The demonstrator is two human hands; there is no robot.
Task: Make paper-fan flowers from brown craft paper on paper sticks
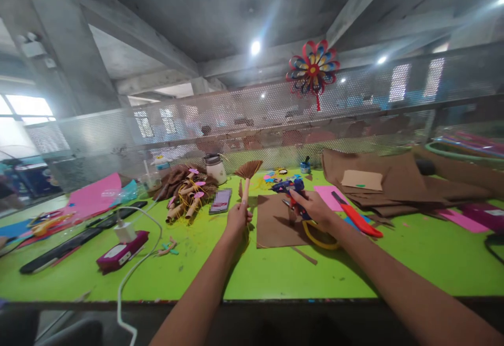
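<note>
My left hand is closed round the rolled paper stem of a small paper tree, a brown pleated fan on top, held upright above the green table. My right hand grips a blue glue gun, its body pointing left toward the stem. Both hands hover over a brown paper sheet. Yellow-handled scissors lie under my right wrist.
A red utility knife lies right of my hand. Finished paper trees, a phone and a jar sit behind left. Brown sheets are stacked at right. A charger and cable and pink paper lie left. A mesh screen backs the table.
</note>
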